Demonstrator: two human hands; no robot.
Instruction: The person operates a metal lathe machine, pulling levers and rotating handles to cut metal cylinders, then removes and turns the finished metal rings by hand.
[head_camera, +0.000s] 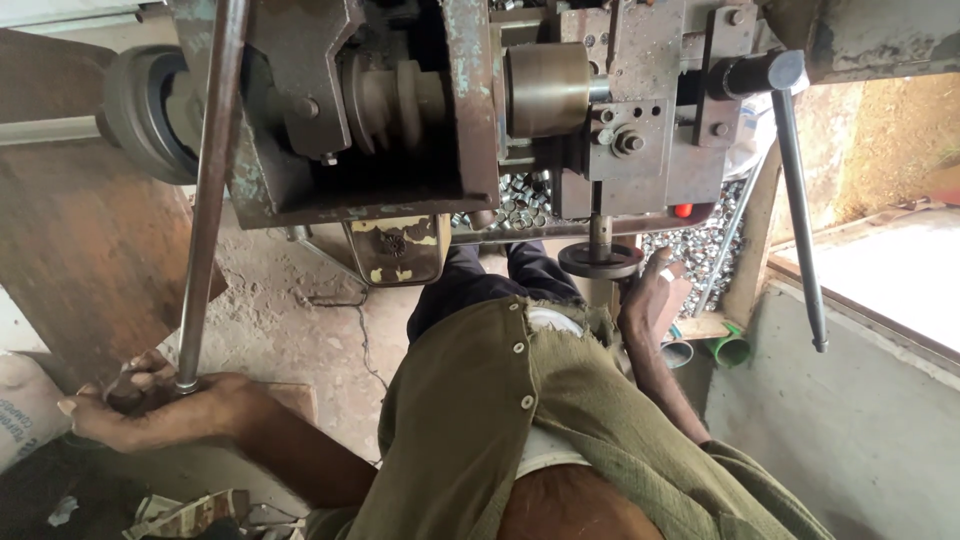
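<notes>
From the head camera, looking down the person's own olive shirt (520, 420), a worn metal machine (420, 110) filled the top of the picture. The left hand (150, 405) was clenched around the lower end of a long steel lever bar (205, 190), which ran up, slightly tilted, past the front of the machine's frame. The fingers (135, 380) curled over the bar's tip, palm turned up.

The right hand (650, 295) reached up beneath the machine, its fingers against the rim of a small dark round disc (600, 260) fixed on a short vertical spindle; whether it gripped the disc or only touched it could not be told. Behind the disc lay a heap of small shiny metal caps (700, 250).

A second, thinner black handle (798, 200) hung down at the right, well apart from both hands. A brass-coloured cylinder (545, 88) sat in the machine's middle, with a grey wheel (140, 115) at its left end. Below, the concrete floor (300, 300) showed a crack.
</notes>
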